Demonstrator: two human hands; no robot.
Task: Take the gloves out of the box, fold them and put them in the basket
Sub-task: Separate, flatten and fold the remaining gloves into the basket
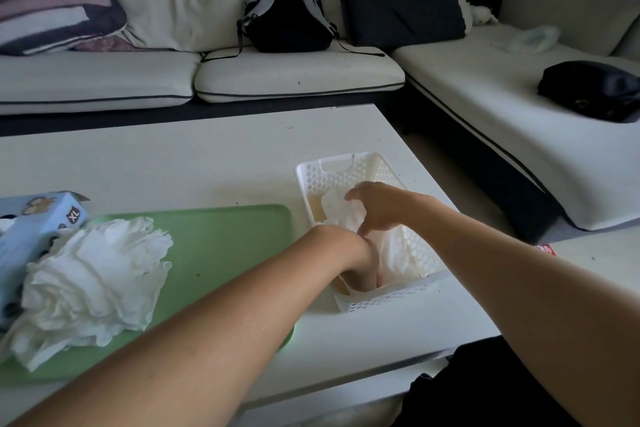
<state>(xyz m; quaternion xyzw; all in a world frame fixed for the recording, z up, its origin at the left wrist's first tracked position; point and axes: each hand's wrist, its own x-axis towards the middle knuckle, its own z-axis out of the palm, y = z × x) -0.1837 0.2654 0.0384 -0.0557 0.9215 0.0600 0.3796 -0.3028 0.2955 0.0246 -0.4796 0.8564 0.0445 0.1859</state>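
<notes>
Reaching into the white perforated basket (pixel 349 173), both hands are settling a folded glove (pixel 341 213) against its floor. The right hand (pixel 375 206) rests on top of it, fingers curled down onto the white material and seemingly pinching it; the left hand (pixel 363 269) is sunk into the near end of the basket, and whether its fingers are gripping anything I cannot tell — the wrist hides them. More gloves remain in a loose pile (pixel 90 282) on the green tray (pixel 225 239), just beside the blue box (pixel 31 232) at the table's (pixel 173 163) left edge. The likely trouble: thin, springy material may unfold once released, or cling to the fingers and be dragged back out as the hands lift.
</notes>
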